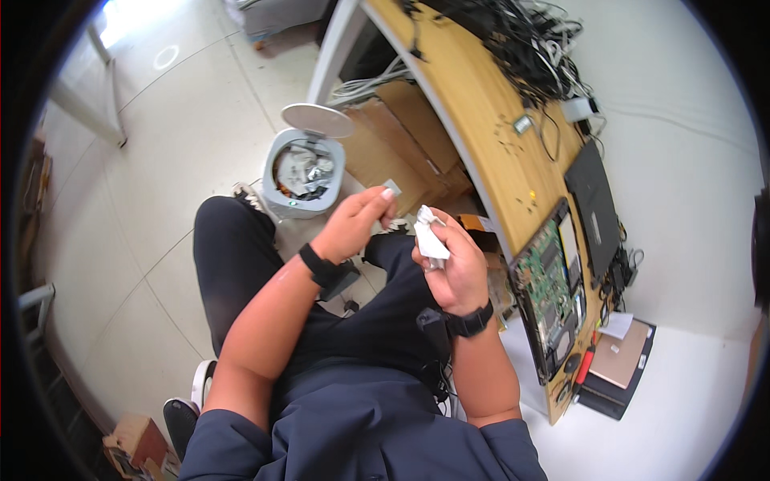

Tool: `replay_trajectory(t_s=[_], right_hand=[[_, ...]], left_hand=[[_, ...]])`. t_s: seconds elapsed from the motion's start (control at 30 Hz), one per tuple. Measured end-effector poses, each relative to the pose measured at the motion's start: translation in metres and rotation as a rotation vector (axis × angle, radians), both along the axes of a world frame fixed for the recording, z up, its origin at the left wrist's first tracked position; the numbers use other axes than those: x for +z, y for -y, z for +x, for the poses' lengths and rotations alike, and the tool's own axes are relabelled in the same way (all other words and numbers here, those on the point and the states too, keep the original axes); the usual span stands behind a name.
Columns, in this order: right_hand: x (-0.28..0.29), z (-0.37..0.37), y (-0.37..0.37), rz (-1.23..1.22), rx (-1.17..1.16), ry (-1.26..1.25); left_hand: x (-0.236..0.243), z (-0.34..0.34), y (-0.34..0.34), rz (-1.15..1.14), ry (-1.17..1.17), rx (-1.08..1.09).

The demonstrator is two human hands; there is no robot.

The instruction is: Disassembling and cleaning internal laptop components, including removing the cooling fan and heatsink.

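My left hand (351, 224) is closed, with thumb and fingertips pinching a small flat greyish piece (392, 187); its exact kind is too small to make out. My right hand (460, 268) is curled around a crumpled white wipe or tissue (432, 240), which sticks out past the fingers. Both hands hover above my lap, apart from each other. Beyond the left hand stands a light grey trash bin (271, 183) with its round lid (318, 120) raised. Crumpled white and silvery wrappers (307, 168) lie inside it.
On the wooden desk (473, 104) to my right lie an opened laptop with exposed green circuit board (545, 276), a black cover panel (594, 212), scattered screws (509, 144) and tangled cables (525, 48). Cardboard (401, 136) rests under the desk. A red-handled tool (585, 365) lies near.
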State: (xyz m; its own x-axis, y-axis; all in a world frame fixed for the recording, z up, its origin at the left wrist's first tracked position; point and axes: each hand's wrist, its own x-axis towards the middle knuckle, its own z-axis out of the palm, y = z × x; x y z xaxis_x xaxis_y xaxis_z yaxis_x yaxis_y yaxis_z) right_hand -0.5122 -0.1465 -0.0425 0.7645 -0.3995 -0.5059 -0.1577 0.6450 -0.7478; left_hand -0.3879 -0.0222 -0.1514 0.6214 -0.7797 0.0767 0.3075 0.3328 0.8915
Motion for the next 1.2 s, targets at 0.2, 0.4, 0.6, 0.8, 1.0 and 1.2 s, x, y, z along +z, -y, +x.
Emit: replay_trajectory(t_s=[0.2,0.4,0.6,0.8,1.0,1.2], right_hand=[[-0.024,0.059,-0.036,-0.070,0.154,-0.051],[-0.039,0.090,-0.051,-0.153,0.254,-0.103],[-0.059,0.097,-0.047,0.008,0.266,-0.071],[-0.063,0.102,-0.054,0.045,0.235,-0.103],[-0.066,0.096,-0.046,0.093,0.214,-0.058],[-0.024,0.070,-0.041,-0.043,0.076,-0.114]], left_hand=[[0.004,0.015,-0.031,-0.018,-0.025,0.144],[-0.011,0.041,-0.056,0.140,0.135,0.275],[-0.015,0.049,-0.065,0.140,0.060,0.249],[-0.024,0.054,-0.067,0.143,-0.011,0.263],[-0.034,0.054,-0.058,0.002,-0.158,0.239],[-0.058,0.067,-0.048,0.140,-0.055,0.320]])
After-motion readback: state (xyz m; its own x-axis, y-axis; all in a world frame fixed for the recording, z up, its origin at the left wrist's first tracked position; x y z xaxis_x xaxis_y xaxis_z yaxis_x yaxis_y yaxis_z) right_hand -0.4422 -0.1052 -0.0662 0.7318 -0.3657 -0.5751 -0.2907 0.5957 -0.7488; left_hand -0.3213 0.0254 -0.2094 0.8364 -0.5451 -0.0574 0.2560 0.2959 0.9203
